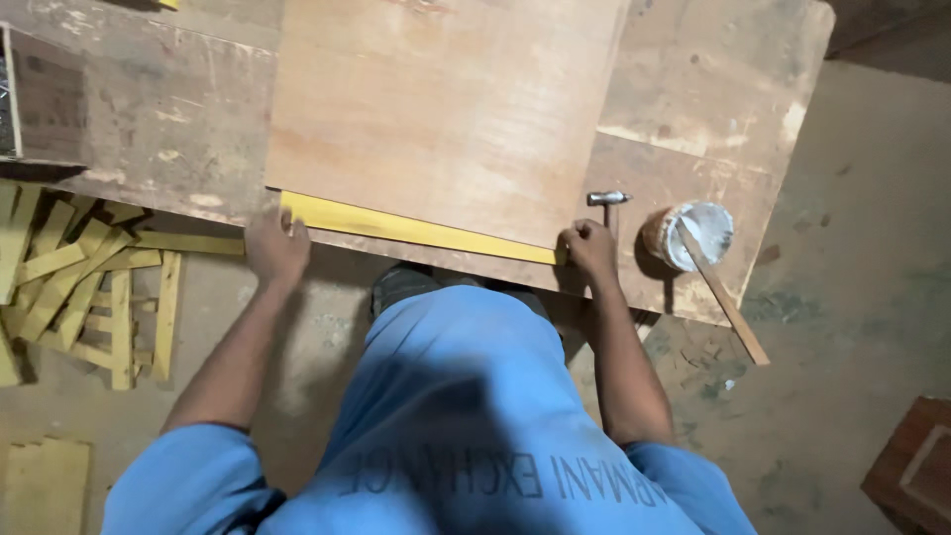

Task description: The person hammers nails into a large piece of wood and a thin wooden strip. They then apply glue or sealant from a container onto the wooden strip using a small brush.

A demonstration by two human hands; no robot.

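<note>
A long yellow wooden strip [416, 230] lies along the near edge of a plywood sheet [446, 109] on the workbench [693, 129]. My left hand [275, 244] presses on the strip's left end. At the strip's right end, my right hand [588, 248] is closed and pushes against it. A hammer [607, 201] lies on the bench just beyond my right hand. My blue shirt fills the lower middle of the head view.
A white pot of glue [690, 234] with a wooden stick [723, 292] in it stands at the bench's right near corner. Several yellow wood offcuts [89, 287] lie on the floor at left. A dark wooden piece [916, 466] sits at the bottom right.
</note>
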